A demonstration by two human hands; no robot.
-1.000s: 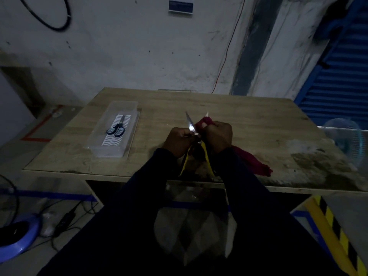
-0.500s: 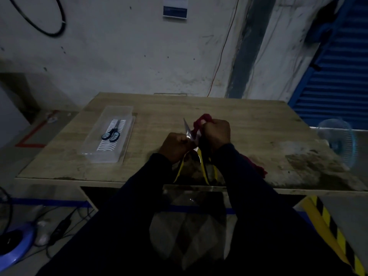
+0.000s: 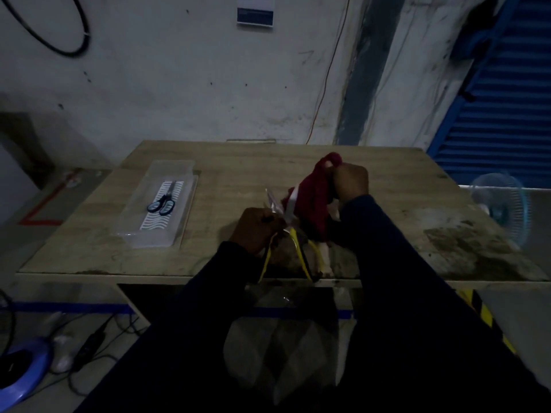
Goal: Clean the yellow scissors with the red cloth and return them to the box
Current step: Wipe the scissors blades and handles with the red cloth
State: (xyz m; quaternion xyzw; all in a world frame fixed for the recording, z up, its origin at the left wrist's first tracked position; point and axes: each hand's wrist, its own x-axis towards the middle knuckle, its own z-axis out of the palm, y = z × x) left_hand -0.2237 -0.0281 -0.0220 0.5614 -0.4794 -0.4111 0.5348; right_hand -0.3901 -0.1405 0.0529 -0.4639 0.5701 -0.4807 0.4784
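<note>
Over the near middle of the pale wooden surface (image 3: 253,162), the left hand (image 3: 258,231) has its fingers curled round the long yellow scissors (image 3: 295,238) near the pivot. The handles slope down toward the near edge and the two bright blades point up and away, spread apart. The right hand (image 3: 350,184), raised a little higher and further off, grips the crumpled dark red cloth (image 3: 313,198) with its fingers closed on it. The cloth is bunched over the right blade and covers most of it, while the left blade stands bare beside it. The cloth's lower part hangs down to the surface behind the handles. Dark sleeves cover both forearms and hide part of the near edge. Well apart to the left lies the long clear plastic box (image 3: 176,168), and inside it a smaller pair of blue-handled scissors (image 3: 161,205) rests on a white wavy-patterned liner. Beyond the right end of the surface stands a pale blue fan (image 3: 504,207) before a blue slatted shutter (image 3: 507,99). An orange wire (image 3: 326,76) runs down the stained wall. Cables and a blue round object (image 3: 21,374) lie on the floor at lower left.
</note>
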